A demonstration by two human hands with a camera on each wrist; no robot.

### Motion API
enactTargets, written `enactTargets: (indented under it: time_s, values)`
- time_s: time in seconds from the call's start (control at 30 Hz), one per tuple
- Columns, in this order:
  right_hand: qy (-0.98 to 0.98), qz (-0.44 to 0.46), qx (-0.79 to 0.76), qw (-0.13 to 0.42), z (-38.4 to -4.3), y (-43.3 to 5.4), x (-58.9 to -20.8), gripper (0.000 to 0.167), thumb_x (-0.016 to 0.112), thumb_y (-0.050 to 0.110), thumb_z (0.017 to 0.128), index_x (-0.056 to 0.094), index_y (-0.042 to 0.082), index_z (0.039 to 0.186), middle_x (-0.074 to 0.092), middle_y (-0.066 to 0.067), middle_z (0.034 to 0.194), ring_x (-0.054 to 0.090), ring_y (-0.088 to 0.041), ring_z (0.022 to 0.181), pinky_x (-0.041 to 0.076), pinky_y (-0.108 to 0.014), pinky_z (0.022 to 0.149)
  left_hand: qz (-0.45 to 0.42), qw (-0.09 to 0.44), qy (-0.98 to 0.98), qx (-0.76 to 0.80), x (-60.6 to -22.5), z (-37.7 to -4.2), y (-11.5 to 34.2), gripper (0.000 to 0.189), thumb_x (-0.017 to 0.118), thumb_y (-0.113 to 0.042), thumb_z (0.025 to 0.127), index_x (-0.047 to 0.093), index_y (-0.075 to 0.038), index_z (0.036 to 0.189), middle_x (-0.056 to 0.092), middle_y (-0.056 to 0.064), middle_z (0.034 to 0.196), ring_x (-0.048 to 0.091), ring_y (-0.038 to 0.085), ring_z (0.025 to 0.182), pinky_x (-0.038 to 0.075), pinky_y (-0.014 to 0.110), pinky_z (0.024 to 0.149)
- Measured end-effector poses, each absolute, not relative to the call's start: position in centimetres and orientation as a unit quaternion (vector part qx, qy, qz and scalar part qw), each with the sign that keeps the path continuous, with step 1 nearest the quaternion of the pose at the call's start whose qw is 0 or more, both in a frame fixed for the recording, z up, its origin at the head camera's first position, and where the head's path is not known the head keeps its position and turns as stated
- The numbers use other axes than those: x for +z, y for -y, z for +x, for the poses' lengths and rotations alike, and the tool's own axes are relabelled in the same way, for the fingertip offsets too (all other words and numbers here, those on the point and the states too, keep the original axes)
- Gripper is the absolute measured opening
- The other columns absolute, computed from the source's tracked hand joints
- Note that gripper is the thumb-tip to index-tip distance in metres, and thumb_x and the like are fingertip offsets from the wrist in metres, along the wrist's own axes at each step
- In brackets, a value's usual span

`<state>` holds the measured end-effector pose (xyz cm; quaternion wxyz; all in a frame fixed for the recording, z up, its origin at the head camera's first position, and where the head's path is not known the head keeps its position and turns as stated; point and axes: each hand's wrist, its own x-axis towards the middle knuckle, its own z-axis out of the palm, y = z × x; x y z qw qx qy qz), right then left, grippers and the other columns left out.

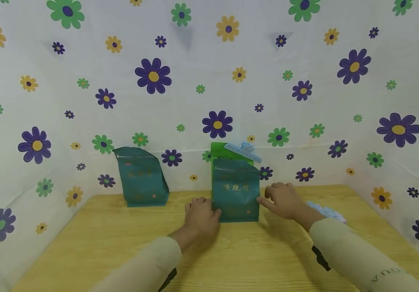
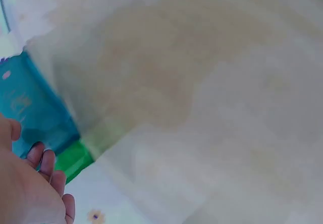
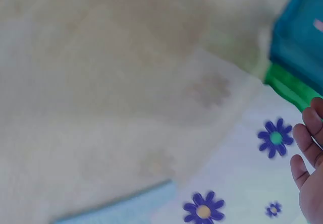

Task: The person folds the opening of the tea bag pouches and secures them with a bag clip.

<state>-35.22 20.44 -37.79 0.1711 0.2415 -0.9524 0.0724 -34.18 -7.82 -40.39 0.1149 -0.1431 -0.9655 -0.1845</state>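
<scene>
A teal stand-up pouch (image 1: 236,198) with gold lettering stands upright on the wooden table, its top slanting down to the right. On its left side is my left hand (image 1: 201,217), thumb by the pouch's lower edge and fingers loosely bent. My right hand (image 1: 284,199) is at the opposite side, with a fingertip at or very near the right edge. Neither hand is wrapped round the pouch. Directly behind it a bright green pouch (image 1: 218,150) shows only in part, a light blue clip (image 1: 243,152) across its top. In the right wrist view relaxed fingers (image 3: 307,138) lie beside the pouches.
Another teal pouch (image 1: 143,178) stands farther left. Light blue clips (image 1: 326,211) lie on the table (image 1: 121,251) at the right, partly behind my right forearm. White cloth (image 1: 194,109) printed with flowers encloses the back and sides.
</scene>
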Motion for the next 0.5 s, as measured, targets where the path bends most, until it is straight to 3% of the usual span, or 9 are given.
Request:
enactTargets:
  time_s: [0.17,0.5]
  values:
    - [0.946,0.248,0.072,0.197,-35.6,-20.8,-35.0,0.034,0.058,0.041,0.099,0.069,0.01,0.091,0.068,-0.004,0.087,0.06,-0.021,0.078,0.045,-0.045,0.073,-0.16,0.145,0.962,-0.164,-37.8,-35.0,8.6,0.029,0.058,-0.038,0.099,0.064,-0.011,0.097,0.061,0.005,0.098,0.047,0.026,0.092,0.033,0.045,0.081]
    - [0.936,0.251,0.089,0.229,-36.1,-20.6,-31.5,0.039,0.059,0.041,0.099,0.065,0.006,0.116,0.065,-0.013,0.112,0.063,-0.03,0.1,0.048,-0.053,0.09,-0.166,0.184,0.964,-0.098,-31.3,-36.2,9.7,0.046,0.053,-0.047,0.1,0.058,-0.005,0.12,0.058,0.013,0.118,0.047,0.032,0.109,0.037,0.05,0.092]
